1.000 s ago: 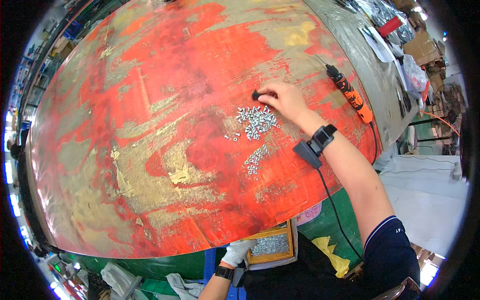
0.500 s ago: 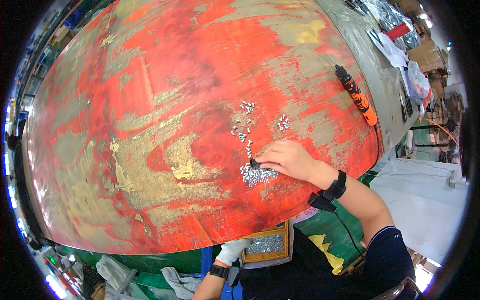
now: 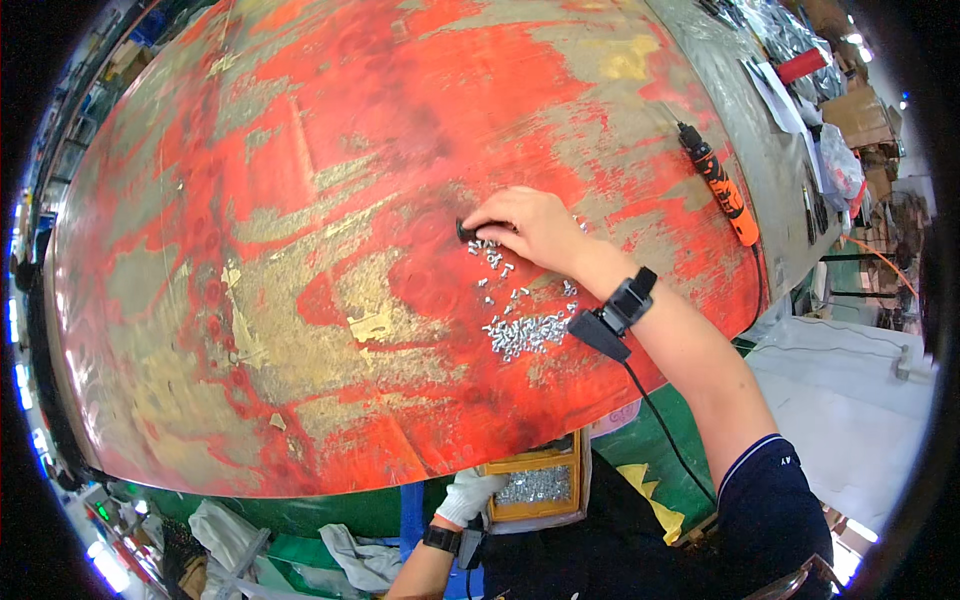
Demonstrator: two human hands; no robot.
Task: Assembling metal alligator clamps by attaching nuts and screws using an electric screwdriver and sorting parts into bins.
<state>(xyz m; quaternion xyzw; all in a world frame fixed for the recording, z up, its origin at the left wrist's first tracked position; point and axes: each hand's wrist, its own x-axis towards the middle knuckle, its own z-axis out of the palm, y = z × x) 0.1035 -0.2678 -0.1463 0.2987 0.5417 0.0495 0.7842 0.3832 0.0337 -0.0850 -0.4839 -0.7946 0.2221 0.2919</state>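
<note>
My right hand (image 3: 535, 225) is bare and reaches over the worn red-and-tan table (image 3: 250, 330). Pinched in its fingertips is a small black round object (image 3: 465, 231); its kind is unclear. Below and beside these fingers lie several loose silver screws (image 3: 493, 258). A denser heap of screws (image 3: 527, 334) rests nearer to me, below my right wrist. My left hand (image 3: 470, 497), in a white glove, grips the left side of a yellow-framed tray (image 3: 573, 480) at the near table edge. Small silver parts fill the tray. Some of the gloved fingers are hidden.
An orange-and-black power tool (image 3: 718, 185) with a cable lies near the right edge of the table. Beyond it are papers (image 3: 772, 95) and a clear plastic bag (image 3: 842, 162). A black cable trails from my right wrist. Pale cloths (image 3: 362, 560) hang low at the left.
My right hand has moved away from me and slightly left with the black object, leaving the dense heap for the scattered screws. The left hand still grips the tray.
</note>
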